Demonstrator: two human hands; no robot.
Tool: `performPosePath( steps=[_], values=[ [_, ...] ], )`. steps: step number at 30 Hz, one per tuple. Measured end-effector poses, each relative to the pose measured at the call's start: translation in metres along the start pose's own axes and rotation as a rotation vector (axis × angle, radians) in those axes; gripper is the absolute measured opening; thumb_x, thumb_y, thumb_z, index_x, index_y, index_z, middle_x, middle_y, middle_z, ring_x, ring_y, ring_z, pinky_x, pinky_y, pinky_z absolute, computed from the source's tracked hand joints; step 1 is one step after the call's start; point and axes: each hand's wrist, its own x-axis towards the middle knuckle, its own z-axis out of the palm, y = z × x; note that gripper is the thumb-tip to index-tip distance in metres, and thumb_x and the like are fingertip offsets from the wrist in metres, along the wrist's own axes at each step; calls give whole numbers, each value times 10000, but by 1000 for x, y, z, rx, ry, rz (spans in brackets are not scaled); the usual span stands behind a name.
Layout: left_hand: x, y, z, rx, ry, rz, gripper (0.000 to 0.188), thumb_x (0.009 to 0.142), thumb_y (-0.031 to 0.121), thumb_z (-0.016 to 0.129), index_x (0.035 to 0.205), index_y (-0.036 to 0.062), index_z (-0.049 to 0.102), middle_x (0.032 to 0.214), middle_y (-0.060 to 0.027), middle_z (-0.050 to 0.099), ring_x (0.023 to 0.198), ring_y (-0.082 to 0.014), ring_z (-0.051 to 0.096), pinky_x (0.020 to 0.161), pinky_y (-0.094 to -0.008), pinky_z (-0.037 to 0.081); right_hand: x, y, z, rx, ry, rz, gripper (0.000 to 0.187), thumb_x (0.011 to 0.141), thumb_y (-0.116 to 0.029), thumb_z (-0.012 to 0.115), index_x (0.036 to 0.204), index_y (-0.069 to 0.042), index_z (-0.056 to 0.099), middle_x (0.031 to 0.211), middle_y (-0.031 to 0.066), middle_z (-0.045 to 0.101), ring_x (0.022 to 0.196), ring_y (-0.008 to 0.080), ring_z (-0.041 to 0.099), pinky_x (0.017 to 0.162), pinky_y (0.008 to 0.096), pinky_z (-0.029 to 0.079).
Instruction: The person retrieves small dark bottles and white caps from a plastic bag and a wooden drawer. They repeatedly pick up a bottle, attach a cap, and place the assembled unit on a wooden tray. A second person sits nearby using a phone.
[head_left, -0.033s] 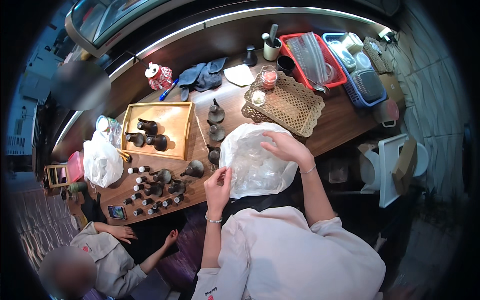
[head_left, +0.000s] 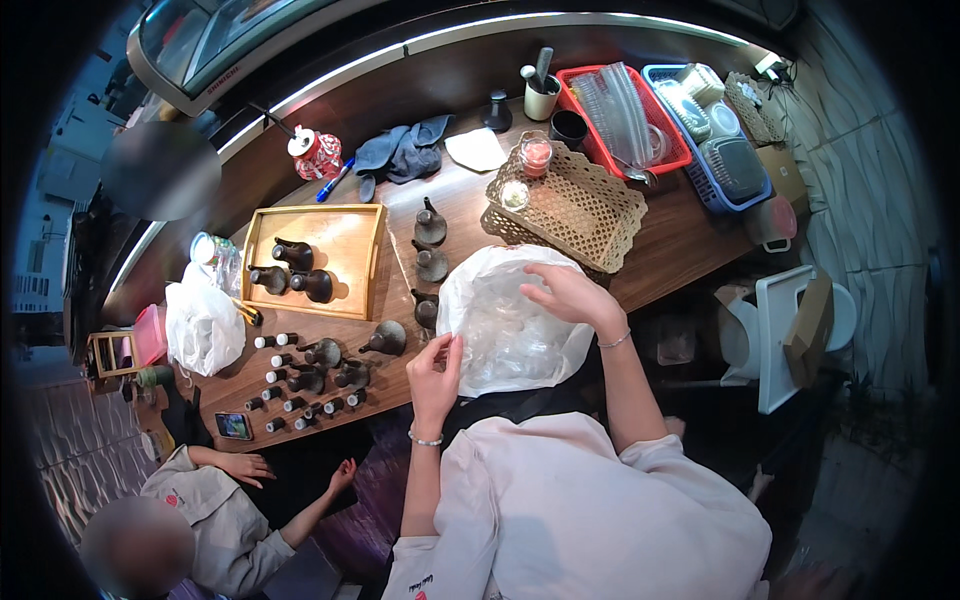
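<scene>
A white plastic bag (head_left: 480,350) stands at the table's near edge, its mouth spread wide. Clear, crinkled plastic items (head_left: 520,335) lie inside, too blurred to name exactly. My left hand (head_left: 434,375) pinches the bag's left rim between thumb and fingers. Over the bag's right side reaches my right hand (head_left: 570,298), fingers apart and nothing seen in its grasp. Left of the bag, a small dark bottle (head_left: 424,308) almost touches its rim, with two more dark bottles (head_left: 431,264) in a line behind it.
Farther back stands a woven basket (head_left: 610,235) with small jars, beside a red basket (head_left: 680,160) and a blue basket (head_left: 765,195). Leftward are a wooden tray (head_left: 345,222) of dark bottles, several small white-capped bottles (head_left: 293,403) and a second white bag (head_left: 205,325). A co-worker (head_left: 235,525) sits at left.
</scene>
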Motion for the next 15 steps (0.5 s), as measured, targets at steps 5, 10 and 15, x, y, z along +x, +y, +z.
performPosePath(
  steps=[5, 10, 15],
  values=[
    [0, 1, -5, 48, -73, -51, 242, 968, 144, 745, 1099, -58, 730, 951, -164, 773, 811, -178, 743, 726, -306, 569, 2, -4, 4, 5, -47, 24, 514, 999, -339, 636, 1316, 66, 630, 1290, 281, 670, 1225, 406, 636, 1059, 455, 485],
    [-2, -15, -5, 153, -411, 33, 361, 953, 251, 737, 1211, -1, 712, 1142, -201, 738, 1070, -389, 709, 942, -409, 550, 21, 4, 32, -85, -27, -11, 434, 962, -335, 664, 1220, 12, 704, 1087, 267, 732, 1063, 419, 698, 972, 483, 530],
    [8, -79, 43, 44, -401, -17, 289, 962, 211, 702, 1175, 19, 743, 1149, -181, 749, 1088, -292, 713, 982, -385, 532, 51, 37, 104, -62, 296, 138, 244, 896, -285, 681, 930, -64, 779, 869, 192, 744, 864, 370, 730, 815, 471, 565]
  ],
)
